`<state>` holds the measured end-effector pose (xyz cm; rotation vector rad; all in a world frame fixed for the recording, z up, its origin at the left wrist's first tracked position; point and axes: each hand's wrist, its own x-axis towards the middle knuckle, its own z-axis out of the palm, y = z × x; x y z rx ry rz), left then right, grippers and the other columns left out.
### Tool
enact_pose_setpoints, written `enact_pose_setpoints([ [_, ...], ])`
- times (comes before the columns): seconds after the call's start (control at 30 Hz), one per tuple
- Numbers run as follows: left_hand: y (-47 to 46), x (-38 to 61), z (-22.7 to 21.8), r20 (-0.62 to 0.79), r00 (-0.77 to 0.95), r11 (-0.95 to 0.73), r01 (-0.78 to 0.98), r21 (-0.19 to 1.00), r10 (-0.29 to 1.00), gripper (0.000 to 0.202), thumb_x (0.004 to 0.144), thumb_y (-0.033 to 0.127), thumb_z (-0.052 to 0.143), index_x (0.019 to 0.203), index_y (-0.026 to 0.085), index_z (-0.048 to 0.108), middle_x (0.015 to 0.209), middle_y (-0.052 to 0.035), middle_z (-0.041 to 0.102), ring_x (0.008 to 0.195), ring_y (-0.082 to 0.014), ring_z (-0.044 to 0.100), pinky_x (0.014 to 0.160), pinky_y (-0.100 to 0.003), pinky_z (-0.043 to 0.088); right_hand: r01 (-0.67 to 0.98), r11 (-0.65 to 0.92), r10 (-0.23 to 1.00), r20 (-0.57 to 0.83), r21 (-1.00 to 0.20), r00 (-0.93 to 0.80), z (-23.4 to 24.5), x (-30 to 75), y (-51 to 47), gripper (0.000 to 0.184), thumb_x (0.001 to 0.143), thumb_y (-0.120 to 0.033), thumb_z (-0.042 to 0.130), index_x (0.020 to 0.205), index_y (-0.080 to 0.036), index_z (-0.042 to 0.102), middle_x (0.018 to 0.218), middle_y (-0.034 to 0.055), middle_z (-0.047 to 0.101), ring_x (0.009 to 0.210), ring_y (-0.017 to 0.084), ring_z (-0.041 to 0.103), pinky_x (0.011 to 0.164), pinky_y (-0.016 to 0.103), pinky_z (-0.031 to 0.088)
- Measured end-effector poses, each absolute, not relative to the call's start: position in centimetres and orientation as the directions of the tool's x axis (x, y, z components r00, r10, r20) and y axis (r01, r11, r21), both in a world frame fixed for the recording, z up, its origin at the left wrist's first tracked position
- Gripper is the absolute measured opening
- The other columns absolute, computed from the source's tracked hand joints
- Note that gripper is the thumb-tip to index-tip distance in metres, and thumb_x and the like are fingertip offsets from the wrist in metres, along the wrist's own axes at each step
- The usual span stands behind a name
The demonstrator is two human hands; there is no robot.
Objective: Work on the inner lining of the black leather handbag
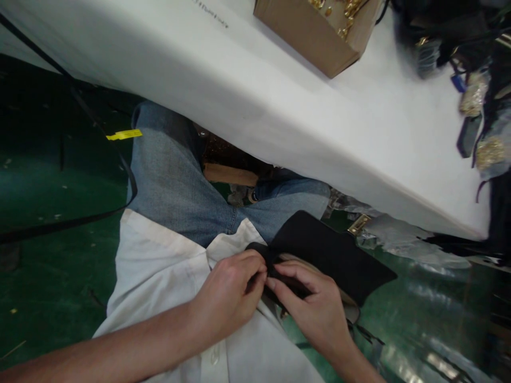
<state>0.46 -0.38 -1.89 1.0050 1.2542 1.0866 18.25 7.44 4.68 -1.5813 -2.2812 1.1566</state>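
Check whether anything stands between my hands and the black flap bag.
Nothing visible does. The left hand and right hand are both at the black flap bag, fingertips close together. The white table lies beyond it, not between. Exactly what the fingertips grip is hidden.

"Home or workshop, would you say?"
"Workshop. See that box (301, 40) of gold fittings (353, 7) on the white table (223, 88), wrapped gold pieces (475, 97) heaped at one end, and scraps (14, 310) littering this green floor (51, 282)."
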Motion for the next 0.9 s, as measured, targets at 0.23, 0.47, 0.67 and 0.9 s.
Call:
enact_pose_setpoints([
  [0.23,-0.4,0.0,-1.6,-0.196,0.012,0.195,-0.177,0.965,0.981,0.018,0.099,0.007,0.061,0.087,0.017,0.069,0.097,-0.0033,0.072,0.089,-0.0153,0.069,0.079,-0.027,0.051,0.708,0.228,0.847,-0.223,-0.668,-0.483,4.3,19.1,7.1,0.012,0.091,-0.020,0.084,0.100,-0.028,0.086,0.103,0.0008,0.086,0.094,0.019,0.083,0.092,0.030,0.068],
  [0.47,-0.8,0.3,-1.5,-0.195,0.030,0.197,-0.191,0.962,0.980,0.021,0.097,0.005,0.060,0.088,0.016,0.074,0.096,-0.0041,0.073,0.089,-0.0154,0.069,0.078,-0.027,0.051,0.688,0.306,0.803,-0.210,-0.658,-0.558,4.5,19.9,6.8,0.014,0.094,-0.016,0.080,0.104,-0.025,0.085,0.104,0.0036,0.086,0.093,0.020,0.084,0.088,0.029,0.069],
  [0.67,0.6,-0.4,-2.1,-0.332,0.085,0.342,-0.282,0.897,0.940,0.023,0.099,0.013,0.061,0.081,0.017,0.074,0.087,-0.0028,0.074,0.082,-0.0159,0.069,0.073,-0.028,0.050,0.667,0.378,0.788,-0.156,-0.642,-0.596,4.4,20.1,7.2,0.015,0.095,-0.015,0.078,0.105,-0.024,0.082,0.101,0.0052,0.085,0.090,0.022,0.083,0.085,0.031,0.069],
  [0.9,1.1,0.3,-3.5,-0.289,0.093,0.304,-0.299,0.904,0.953,0.028,0.092,0.006,0.068,0.115,0.022,0.075,0.102,-0.0011,0.079,0.093,-0.0170,0.075,0.086,-0.028,0.058,0.658,0.451,0.764,-0.121,-0.604,-0.634,4.4,20.2,7.8,0.016,0.096,-0.015,0.074,0.109,-0.023,0.077,0.104,0.0066,0.084,0.095,0.022,0.082,0.088,0.033,0.068],
])
